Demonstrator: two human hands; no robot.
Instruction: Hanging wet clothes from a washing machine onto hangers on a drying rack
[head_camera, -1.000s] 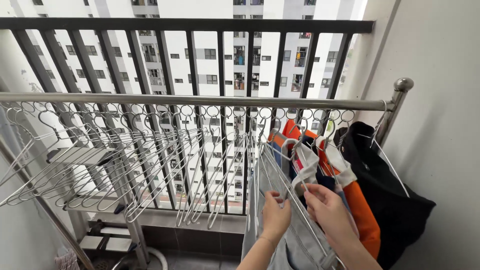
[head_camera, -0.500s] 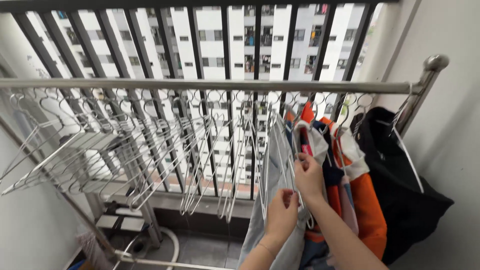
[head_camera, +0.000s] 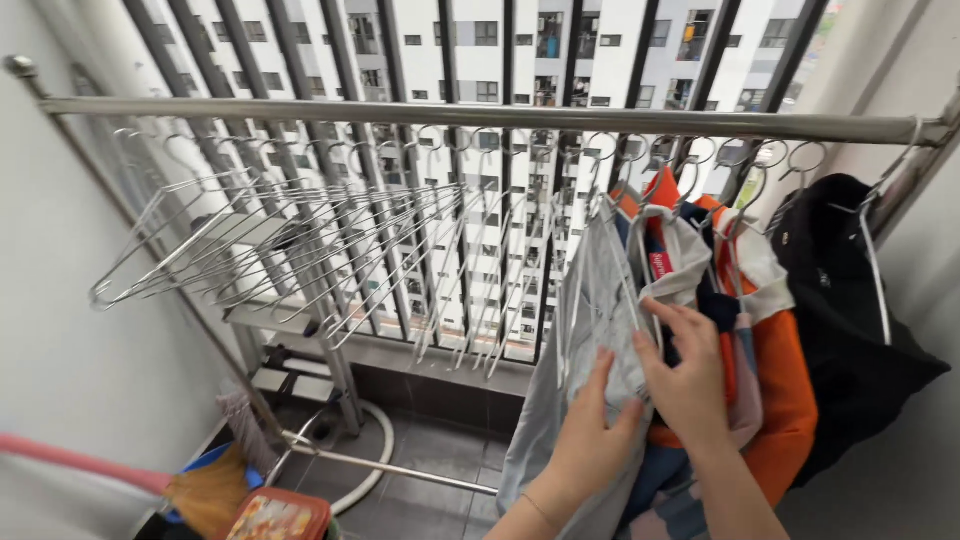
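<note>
Both hands are pinching a pale grey garment (head_camera: 590, 330): the left hand (head_camera: 590, 440) is closing on its cloth from below, the right hand (head_camera: 690, 385) is gripping its right edge. It is hanging from the steel rail (head_camera: 480, 117), crowding an orange garment (head_camera: 785, 400) on its right, while empty wire hangers (head_camera: 300, 250) are leaving open room leftward.

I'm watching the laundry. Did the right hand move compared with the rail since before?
Yes. The right hand first rose, and now sits lower again, farther below the steel rail, on the grey garment.

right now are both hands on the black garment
No, both the left hand and the right hand grip the grey garment; the black garment hangs untouched further right.
</note>
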